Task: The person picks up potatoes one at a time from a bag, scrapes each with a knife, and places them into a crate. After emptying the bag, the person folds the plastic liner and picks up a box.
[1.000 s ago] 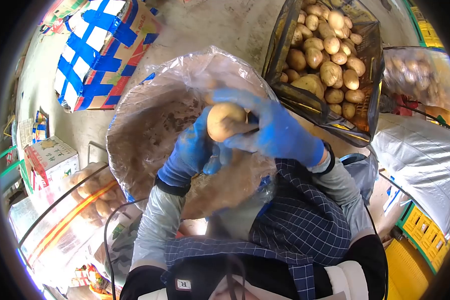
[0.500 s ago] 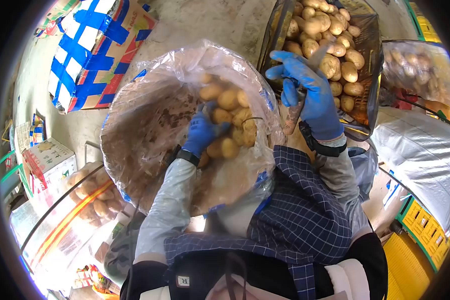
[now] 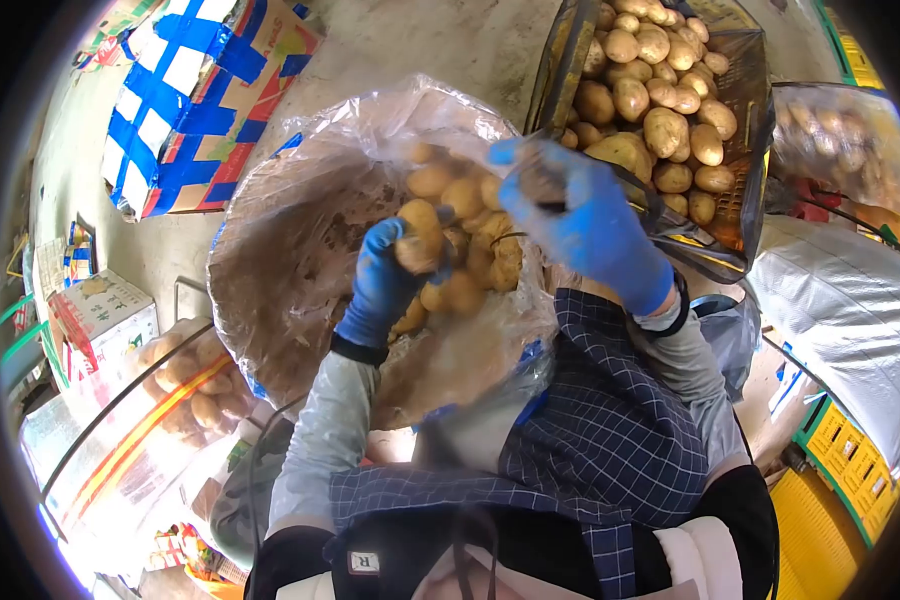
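Note:
A potato [image 3: 420, 237] is gripped between the thumb and fingers of my left hand [image 3: 382, 285], raised just above other potatoes [image 3: 460, 198] in a large round tub [image 3: 270, 250] lined with clear plastic. My right hand [image 3: 595, 225], in a blue glove like the left, is over the tub's right rim. Its fingers are closed round what looks like a knife [image 3: 542, 185] with a worn brown handle; motion smears it and its blade is not clear. The tub's left side shows bare, dirt-stained plastic.
Beyond my right hand stands a dark-lined crate [image 3: 740, 200] heaped with potatoes [image 3: 660, 90]. A taped cardboard box [image 3: 195, 105] lies at the upper left. Bagged potatoes [image 3: 185, 380] are at the left, and yellow crates [image 3: 845, 450] at the lower right.
My left hand has come up from the pile with a potato in it. My right hand has swung left and down from the crate's side toward the tub, still holding the knife.

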### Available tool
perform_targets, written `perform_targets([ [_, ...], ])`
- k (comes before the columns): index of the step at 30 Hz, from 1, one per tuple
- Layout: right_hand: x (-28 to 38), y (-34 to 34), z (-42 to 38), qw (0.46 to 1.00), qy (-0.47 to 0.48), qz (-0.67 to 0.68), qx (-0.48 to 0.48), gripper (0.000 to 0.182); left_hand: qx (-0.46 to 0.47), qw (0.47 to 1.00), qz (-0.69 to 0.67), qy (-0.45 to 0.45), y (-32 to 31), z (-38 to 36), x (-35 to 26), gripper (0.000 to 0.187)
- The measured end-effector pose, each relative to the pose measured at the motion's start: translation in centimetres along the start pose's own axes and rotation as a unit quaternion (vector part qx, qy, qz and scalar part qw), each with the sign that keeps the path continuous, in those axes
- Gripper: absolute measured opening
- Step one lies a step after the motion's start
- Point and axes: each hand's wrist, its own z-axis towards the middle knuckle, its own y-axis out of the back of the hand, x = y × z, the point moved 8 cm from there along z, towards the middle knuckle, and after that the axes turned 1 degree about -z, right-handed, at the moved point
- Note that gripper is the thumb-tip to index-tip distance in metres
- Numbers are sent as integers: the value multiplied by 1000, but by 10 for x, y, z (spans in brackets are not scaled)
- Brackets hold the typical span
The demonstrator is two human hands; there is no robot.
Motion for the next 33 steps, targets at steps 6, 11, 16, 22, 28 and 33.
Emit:
perform_targets([
  [6, -28, -63, -5, 985, 140, -92, 39, 38, -55, 966, 233, -101, -35, -44, -46, 81],
  [11, 11, -70, -9, 955, 156, -236, 88, 37, -103, 988, 10, -117, -66, -55, -63, 74],
  [16, 14, -71, -13, 955, 192, -224, 38, 30, 54, 978, -47, -195, -58, -52, -65, 49],
  [22, 20, -85, -10, 941, 179, -274, 88, 23, -196, 629, 568, -492, -81, -82, -77, 64],
  [28, 12, -75, -4, 948, 170, -268, 42, 25, -170, 958, 145, -182, -40, -44, -55, 50],
  [33, 7, -64, 4, 962, 148, -229, 15, 27, -152, 851, 376, -334, -63, -65, -80, 55],
])
